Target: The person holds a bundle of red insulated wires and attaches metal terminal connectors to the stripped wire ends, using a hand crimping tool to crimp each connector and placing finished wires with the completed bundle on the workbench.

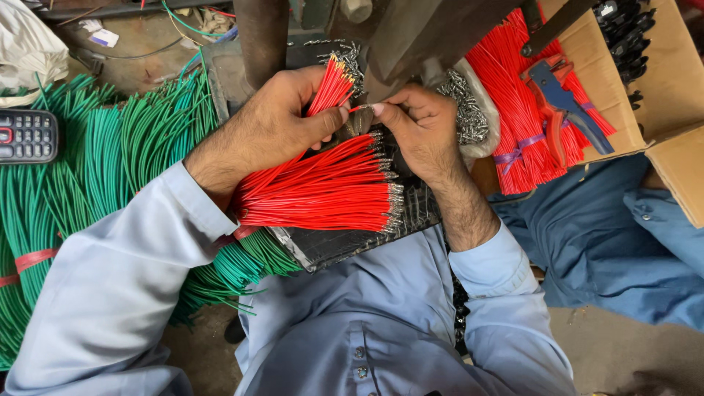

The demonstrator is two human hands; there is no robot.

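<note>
My left hand (275, 125) grips a small bunch of red wires (331, 86) with bare copper tips pointing up. My right hand (418, 128) pinches the end of a single red wire (361, 108) between thumb and forefinger, right beside the left thumb. Below both hands a fanned bundle of red wires with metal terminals (330, 191) lies on a black padded board (352, 238) across my lap. A pile of small metal terminals (466, 110) sits just right of my right hand.
Bundles of green wires (88, 169) fill the left side, next to a dark keypad phone (28, 136). A cardboard box (671, 88) at the right holds more red wires (517, 110) and a blue and red wire stripper (561, 103). A dark machine frame (411, 37) stands ahead.
</note>
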